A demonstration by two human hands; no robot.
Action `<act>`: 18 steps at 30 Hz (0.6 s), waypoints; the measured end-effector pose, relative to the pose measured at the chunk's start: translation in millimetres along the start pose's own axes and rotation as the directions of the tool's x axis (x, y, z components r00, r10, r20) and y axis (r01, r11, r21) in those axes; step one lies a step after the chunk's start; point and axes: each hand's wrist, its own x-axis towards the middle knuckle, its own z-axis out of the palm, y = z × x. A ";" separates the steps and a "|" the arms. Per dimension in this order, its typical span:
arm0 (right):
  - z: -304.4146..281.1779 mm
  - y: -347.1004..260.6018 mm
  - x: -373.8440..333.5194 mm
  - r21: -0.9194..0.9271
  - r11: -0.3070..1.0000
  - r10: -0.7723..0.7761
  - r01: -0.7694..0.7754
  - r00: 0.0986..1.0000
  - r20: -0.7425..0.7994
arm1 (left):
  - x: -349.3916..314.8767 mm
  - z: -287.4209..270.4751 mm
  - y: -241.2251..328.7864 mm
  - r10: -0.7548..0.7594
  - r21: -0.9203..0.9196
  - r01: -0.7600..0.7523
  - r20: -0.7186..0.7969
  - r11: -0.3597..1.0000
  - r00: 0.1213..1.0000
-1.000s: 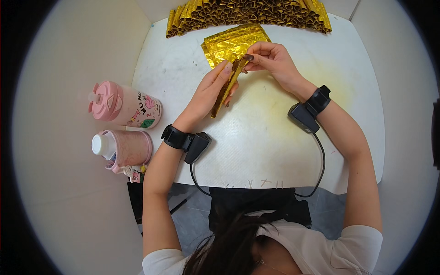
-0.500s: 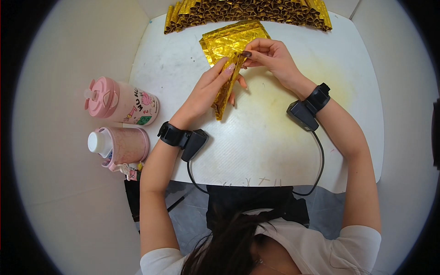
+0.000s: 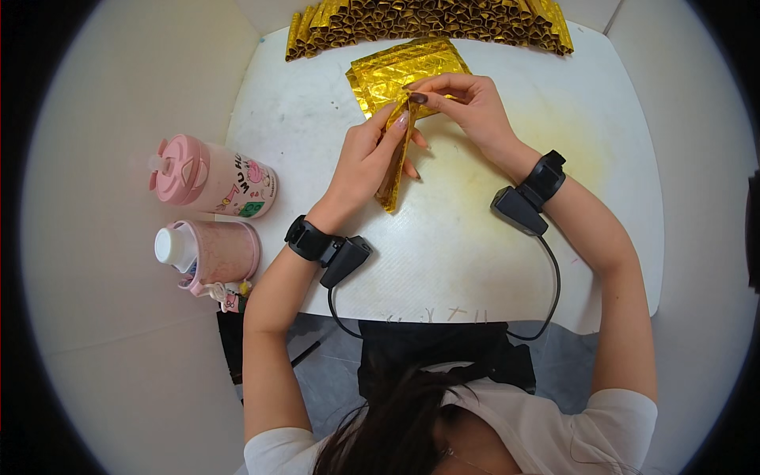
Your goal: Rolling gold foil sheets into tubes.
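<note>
A narrow folded piece of gold foil paper [image 3: 391, 194] stands slantwise between my hands, above the table. My left hand [image 3: 370, 152] wraps round its middle, thumb along the near face and fingertips showing past its right edge. At the upper end my right hand [image 3: 467, 107] pinches the foil between thumb and forefinger. Just behind lies a flat stack of gold foil sheets [image 3: 419, 59], partly covered by my hands. The inside of the folded piece is mostly hidden by my left hand.
Many rolled gold foil tubes [image 3: 427, 20] are piled along the table's far edge. To the left lie a pink-lidded bottle [image 3: 214, 176] and a pink cup [image 3: 228, 252] holding a white-capped item. Cabled black devices [image 3: 518, 210] are strapped to both wrists. Pale walls flank the white table [image 3: 491, 269].
My right hand has shifted slightly down and left along the foil's upper end. The folded piece now stands a little more upright, and my left hand has moved slightly right.
</note>
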 end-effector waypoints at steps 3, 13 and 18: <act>3.9 -2.3 -2.9 0.058 0.998 -0.033 0.032 0.999 0.017 | -1.1 1.1 -0.6 0.025 0.023 -0.025 -0.014 0.999 1.000; 9.9 -7.5 -7.4 -0.135 0.984 -0.117 0.117 0.993 0.004 | -2.5 0.7 1.7 0.049 0.177 -0.033 -0.089 0.984 0.995; 9.8 -2.7 -5.1 -0.138 0.977 -0.187 0.160 0.959 -0.213 | -5.8 4.8 9.2 0.162 0.131 -0.132 -0.249 0.983 0.955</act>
